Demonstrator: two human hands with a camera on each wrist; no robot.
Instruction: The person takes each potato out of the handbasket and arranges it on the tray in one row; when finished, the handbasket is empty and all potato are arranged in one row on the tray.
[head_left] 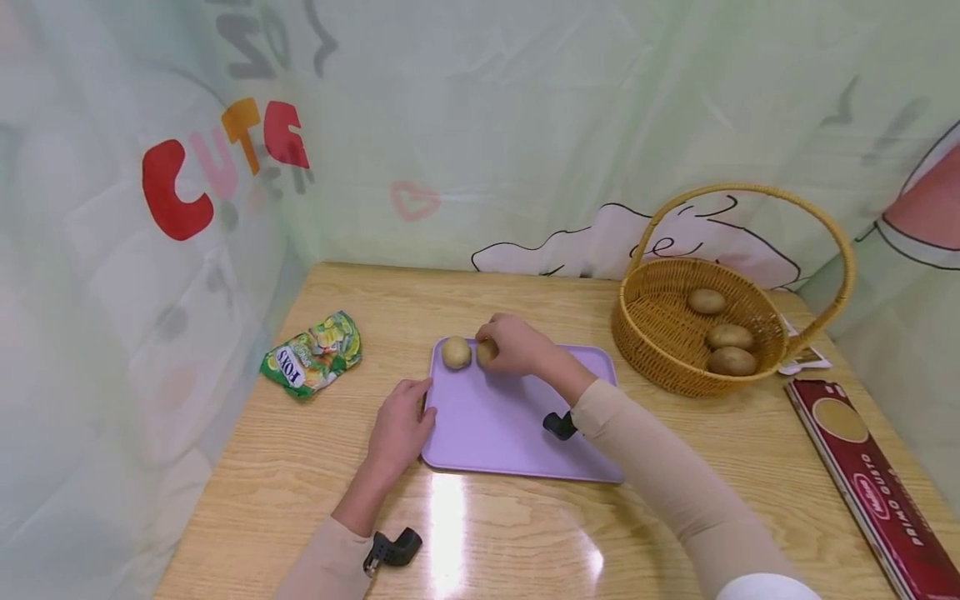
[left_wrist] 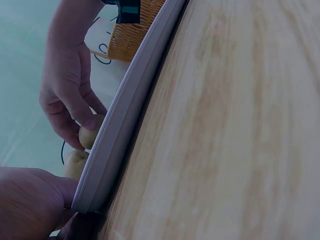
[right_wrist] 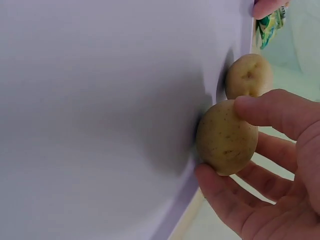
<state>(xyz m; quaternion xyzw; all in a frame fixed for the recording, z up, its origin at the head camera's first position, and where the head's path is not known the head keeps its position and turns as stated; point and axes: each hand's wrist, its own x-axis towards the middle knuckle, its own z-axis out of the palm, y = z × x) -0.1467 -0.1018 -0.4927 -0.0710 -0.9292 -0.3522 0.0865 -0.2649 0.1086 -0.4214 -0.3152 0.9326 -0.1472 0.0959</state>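
Note:
A lilac rectangular tray lies on the table. At its far left corner rests one potato. Right beside that one, my right hand holds a second potato, thumb on one side and fingertips on the other. This potato sits at the tray's far rim, very close to the first potato. My left hand grips the left edge of the tray; in the left wrist view the hand is at the rim, its fingers partly hidden.
A wicker basket with a tall handle stands at the back right, holding three potatoes. A green Fox's candy bag lies left of the tray. Along the right edge lies a long red package. Printed curtains hang behind the table.

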